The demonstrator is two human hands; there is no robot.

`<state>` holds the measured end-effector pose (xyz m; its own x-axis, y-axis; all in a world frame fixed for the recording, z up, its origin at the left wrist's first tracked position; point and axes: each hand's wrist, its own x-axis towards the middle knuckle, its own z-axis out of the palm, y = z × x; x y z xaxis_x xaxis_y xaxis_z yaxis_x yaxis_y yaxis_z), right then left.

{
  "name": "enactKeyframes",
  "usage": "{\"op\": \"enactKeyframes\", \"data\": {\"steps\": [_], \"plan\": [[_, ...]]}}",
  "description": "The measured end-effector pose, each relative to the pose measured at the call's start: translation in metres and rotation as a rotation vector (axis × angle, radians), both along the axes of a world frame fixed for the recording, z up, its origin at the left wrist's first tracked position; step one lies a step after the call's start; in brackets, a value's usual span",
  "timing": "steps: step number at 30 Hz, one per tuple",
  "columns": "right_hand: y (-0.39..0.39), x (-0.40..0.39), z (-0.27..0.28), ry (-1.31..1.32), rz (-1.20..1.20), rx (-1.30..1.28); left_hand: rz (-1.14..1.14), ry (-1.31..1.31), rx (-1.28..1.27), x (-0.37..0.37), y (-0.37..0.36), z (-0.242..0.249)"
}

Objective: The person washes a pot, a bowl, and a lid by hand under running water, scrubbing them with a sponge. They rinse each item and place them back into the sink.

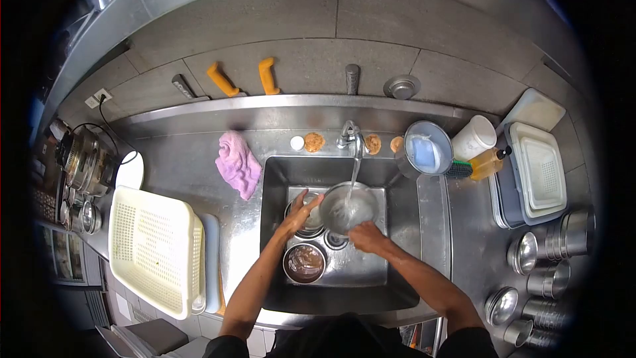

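We have the sink (368, 297) below us, and in its middle sits a metal bowl (331, 220), taking a stream of water (355, 172) that splashes inside. Our left hand (299, 216) is open, fingers spread against the bowl's side; our right hand (370, 237) is closed at its rim, though we cannot tell what it grips. Toward the sink's front left we see a round pan (285, 265) with brown liquid (303, 266); another round vessel (310, 233) is partly hidden under our left hand. At the sink's back right corner, a grey pot (419, 130) holds a blue sponge (423, 152). Well right of the sink, a white basket (546, 179) rests in a grey tub (517, 182); left of the sink lies a cream basket (152, 245).
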<state>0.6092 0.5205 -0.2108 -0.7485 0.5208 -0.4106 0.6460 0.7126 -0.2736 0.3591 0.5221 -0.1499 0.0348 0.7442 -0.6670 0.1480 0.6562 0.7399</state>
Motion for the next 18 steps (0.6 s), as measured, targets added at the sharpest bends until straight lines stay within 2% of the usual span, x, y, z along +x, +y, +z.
{"op": "enactKeyframes", "data": {"steps": [1,3,4,5,7,9,11,12,13,15,17,18], "plan": [[0.009,-0.002,0.003,-0.001,0.006,0.009,0.01,0.006,-0.019,0.001,-0.002,-0.011],[0.022,-0.008,0.005,0.189,-0.094,0.0,0.118,-0.033,-0.031,0.003,-0.006,-0.028],[0.024,-0.01,0.006,0.453,-0.477,0.041,0.132,-0.034,-0.032,0.007,-0.01,-0.032],[0.023,-0.017,0.006,0.454,-0.46,0.041,0.159,-0.051,0.008,0.011,-0.011,-0.035],[0.017,-0.044,0.015,0.274,-0.358,0.103,0.158,-0.069,0.027,0.022,-0.01,-0.03],[0.008,-0.051,0.041,0.358,-0.313,0.093,0.142,-0.016,0.098,0.028,-0.001,-0.08],[0.01,-0.055,0.055,0.421,-0.347,-0.064,0.252,-0.022,0.052,0.029,0.005,-0.072],[0.026,-0.05,0.053,0.425,-0.288,-0.141,0.279,-0.126,-0.029,0.026,0.007,-0.073],[0.038,-0.044,-0.011,0.883,-0.391,-0.581,0.303,-0.229,-0.109,0.021,0.009,-0.074],[0.069,-0.039,0.055,0.71,-0.662,-1.072,0.331,-0.333,-0.202,0.022,0.0,-0.079],[0.103,-0.042,0.058,0.836,-0.89,-1.2,0.382,-0.127,-0.111,0.03,-0.003,-0.08],[0.117,-0.045,0.05,0.84,-0.893,-1.194,0.393,-0.107,-0.096,0.032,-0.003,-0.087]]}}
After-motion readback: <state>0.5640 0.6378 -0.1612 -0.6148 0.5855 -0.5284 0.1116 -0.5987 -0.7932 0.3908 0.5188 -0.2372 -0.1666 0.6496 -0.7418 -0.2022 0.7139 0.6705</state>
